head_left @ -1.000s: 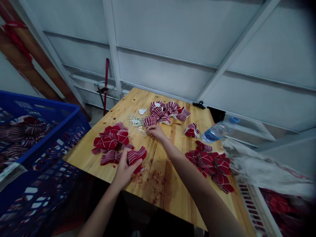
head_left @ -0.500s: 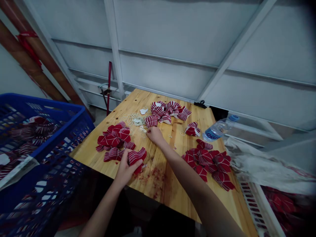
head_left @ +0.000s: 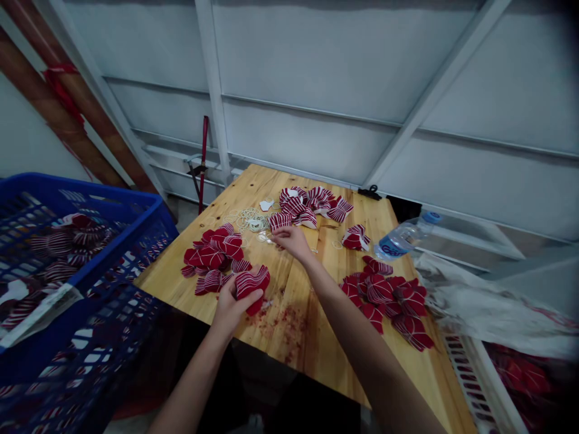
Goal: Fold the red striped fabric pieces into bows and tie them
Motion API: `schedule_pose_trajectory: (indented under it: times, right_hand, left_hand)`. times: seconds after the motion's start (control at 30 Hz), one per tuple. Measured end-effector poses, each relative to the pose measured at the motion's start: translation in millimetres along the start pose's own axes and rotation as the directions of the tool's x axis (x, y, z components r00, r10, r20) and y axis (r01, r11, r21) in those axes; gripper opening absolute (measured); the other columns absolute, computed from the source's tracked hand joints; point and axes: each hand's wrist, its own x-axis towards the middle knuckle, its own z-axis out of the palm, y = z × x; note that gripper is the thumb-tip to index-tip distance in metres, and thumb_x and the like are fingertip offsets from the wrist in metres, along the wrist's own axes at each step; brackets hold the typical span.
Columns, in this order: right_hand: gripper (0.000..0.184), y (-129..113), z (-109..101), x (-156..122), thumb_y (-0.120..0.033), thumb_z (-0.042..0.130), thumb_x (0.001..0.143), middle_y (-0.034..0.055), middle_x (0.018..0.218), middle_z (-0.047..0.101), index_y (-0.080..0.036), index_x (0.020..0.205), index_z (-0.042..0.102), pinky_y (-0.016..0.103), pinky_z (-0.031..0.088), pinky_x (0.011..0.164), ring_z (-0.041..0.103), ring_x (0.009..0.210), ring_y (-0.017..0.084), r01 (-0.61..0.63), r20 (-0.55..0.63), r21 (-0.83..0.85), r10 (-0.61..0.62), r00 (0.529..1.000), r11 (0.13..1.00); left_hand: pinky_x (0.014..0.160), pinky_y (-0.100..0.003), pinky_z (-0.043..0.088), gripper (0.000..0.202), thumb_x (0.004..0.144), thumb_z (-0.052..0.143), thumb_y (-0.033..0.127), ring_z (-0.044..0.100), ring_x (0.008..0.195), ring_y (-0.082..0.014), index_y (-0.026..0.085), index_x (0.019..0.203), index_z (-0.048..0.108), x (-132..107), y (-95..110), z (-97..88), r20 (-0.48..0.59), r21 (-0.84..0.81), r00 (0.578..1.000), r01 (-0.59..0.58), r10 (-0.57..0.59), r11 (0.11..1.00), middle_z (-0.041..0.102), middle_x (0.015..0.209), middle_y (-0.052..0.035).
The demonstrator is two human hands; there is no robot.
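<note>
My left hand grips a stack of red fabric pieces with white stripes near the front edge of the wooden table. My right hand reaches to the middle of the table, fingers pinched together beside a scatter of pale rubber bands; what the fingers hold is too small to make out. A pile of the same red striped pieces lies just left of my hands, another pile lies behind the right hand, and a third pile lies to the right.
A blue plastic crate with more striped pieces stands at the left. A plastic water bottle lies at the table's right edge, with white cloth beyond it. Red lint is on the table front. A grey panelled wall stands behind.
The view has shifted slightly. My right hand has lifted a little from the rubber bands with its fingers pinched. My left hand keeps its hold on the stack.
</note>
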Motion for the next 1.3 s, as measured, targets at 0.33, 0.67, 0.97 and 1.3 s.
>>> schedule_pose_trajectory:
  times: [0.33,0.67,0.97,1.3]
  right_hand:
    - [0.012,-19,-31,-114,-0.028,0.069,0.066,-0.0016,0.058,0.062,-0.017,0.071,0.065,0.026,0.048,0.053,0.057,0.051,0.013,0.063,-0.008,0.119,-0.063,0.998,0.991]
    - [0.051,12,-44,-136,-0.063,0.075,0.063,-0.0011,0.050,0.056,-0.022,0.051,0.047,0.027,0.048,0.053,0.057,0.052,0.015,0.003,-0.246,0.614,0.187,0.951,0.789]
    - [0.074,18,-27,-172,-0.046,0.090,0.053,0.0097,0.141,0.055,-0.027,0.121,0.067,0.049,0.038,0.111,0.052,0.129,0.033,0.164,-0.042,0.745,-0.200,0.979,0.647]
    - [0.055,11,6,-189,-0.038,0.083,0.062,0.0065,0.119,0.070,-0.026,0.114,0.071,0.044,0.045,0.106,0.062,0.116,0.030,0.314,-0.322,0.670,-0.118,0.939,0.672]
  left_hand:
    - [0.050,-0.031,0.054,0.047,0.055,0.081,0.037,0.065,0.057,-0.0190,0.015,0.091,0.061,3,3,27.4,0.302,-0.211,0.936,0.253,-0.184,0.944,0.066,0.067,-0.0033]
    - [0.058,-0.025,0.055,0.046,0.050,0.089,0.026,0.066,0.065,-0.0157,0.013,0.088,0.067,-21,4,43.8,0.381,0.054,0.905,0.184,-0.191,0.981,0.073,0.079,-0.0042]
    - [0.078,-0.033,0.056,0.045,0.060,0.084,0.031,0.068,0.084,-0.0206,0.015,0.097,0.066,-14,5,52.7,0.379,0.159,0.925,-0.028,-0.035,0.987,0.072,0.095,-0.0067]
    - [0.087,-0.031,0.051,0.029,0.072,0.070,0.017,0.065,0.094,-0.0189,0.018,0.100,0.061,-28,-8,66.9,0.602,0.226,0.761,-0.453,0.242,0.863,0.068,0.101,-0.0058]
